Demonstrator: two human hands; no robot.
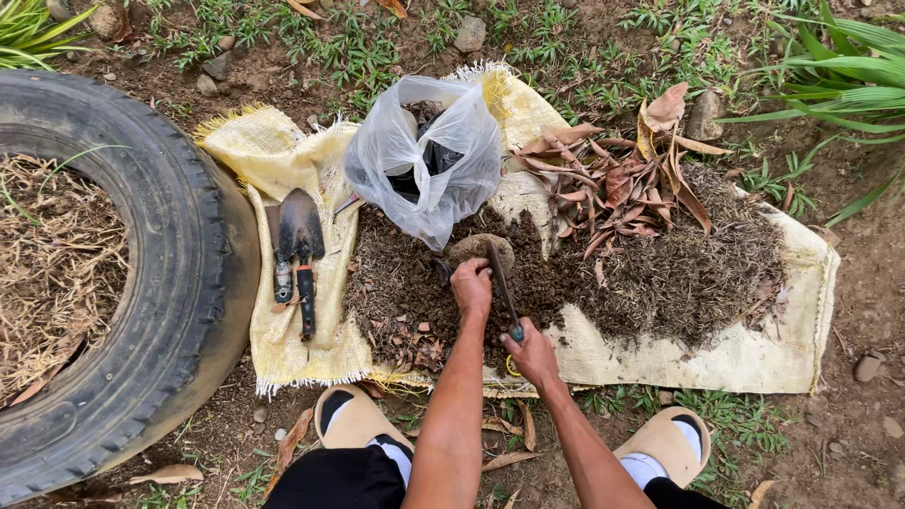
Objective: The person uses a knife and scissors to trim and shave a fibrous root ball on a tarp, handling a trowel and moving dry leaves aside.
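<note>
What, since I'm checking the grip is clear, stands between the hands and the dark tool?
Nothing visible. The right hand holds the dark tool at its lower end, and the closed left hand sits against it higher up, over the soil pile. The plastic bag lies beyond its tip.

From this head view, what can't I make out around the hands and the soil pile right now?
- Working end of the hand tool: buried in the soil pile, head view.
- Tool handle: covered by the right hand.
- What the left hand grips: hidden by its own fingers.
- Contents of the plastic bag: dark shapes, blurred by crumpled film.
- Tyre: cut off by the left edge.
</note>
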